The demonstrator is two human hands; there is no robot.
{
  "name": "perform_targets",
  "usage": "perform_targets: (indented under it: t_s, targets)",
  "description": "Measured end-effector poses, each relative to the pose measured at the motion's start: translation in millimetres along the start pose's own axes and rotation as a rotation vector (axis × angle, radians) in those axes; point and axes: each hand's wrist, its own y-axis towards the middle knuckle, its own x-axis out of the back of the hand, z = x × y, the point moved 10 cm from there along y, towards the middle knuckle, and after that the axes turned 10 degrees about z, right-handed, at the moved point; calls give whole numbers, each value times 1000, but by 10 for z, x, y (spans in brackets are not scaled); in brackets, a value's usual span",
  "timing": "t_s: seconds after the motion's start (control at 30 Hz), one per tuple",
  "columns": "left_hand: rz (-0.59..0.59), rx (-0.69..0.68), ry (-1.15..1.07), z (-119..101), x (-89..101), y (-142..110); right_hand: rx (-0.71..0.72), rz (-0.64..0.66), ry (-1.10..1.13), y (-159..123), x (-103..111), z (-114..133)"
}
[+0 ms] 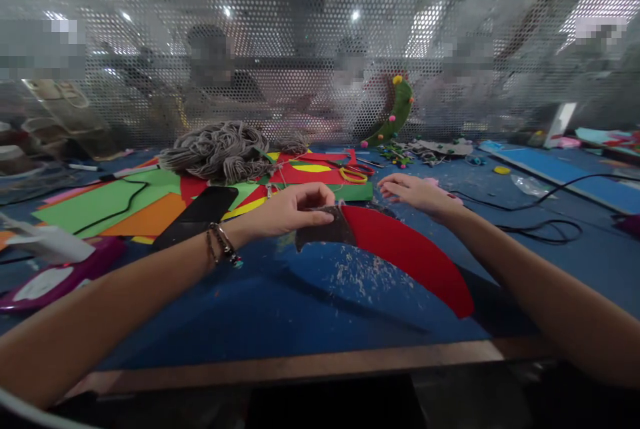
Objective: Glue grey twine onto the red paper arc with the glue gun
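Curved red-and-grey felt-like strip [410, 252] hangs over the blue tabletop [240, 322], its grey end [330, 229] pinched in the left hand [290, 212], ideally lightly to avoid creasing, the right hand [417, 194] with fingers parted.

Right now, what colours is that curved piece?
In the head view, the curved piece is mostly red, with a dark grey-brown end.
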Motion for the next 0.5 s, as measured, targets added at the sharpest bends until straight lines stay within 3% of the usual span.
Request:
perform_targets:
  t_s: [0.13,0.23,0.37,0.43,0.5]
  targets:
    - [-39,14,38,63,45,-19,83,136,-7,-222,-216,358]
    - [-63,4,91,97,41,-15,264,307,-371,-465,-558,787]
    - [-112,-42,204,66,60,-25,308,281,-794,-566,-741,938]
    - [-158,-147,384,-92,93,-45,306,264,-892,-553,-753,912]
    - [-117,-323,677,-324,-4,-59,324,225,-977,-546,-732,901]
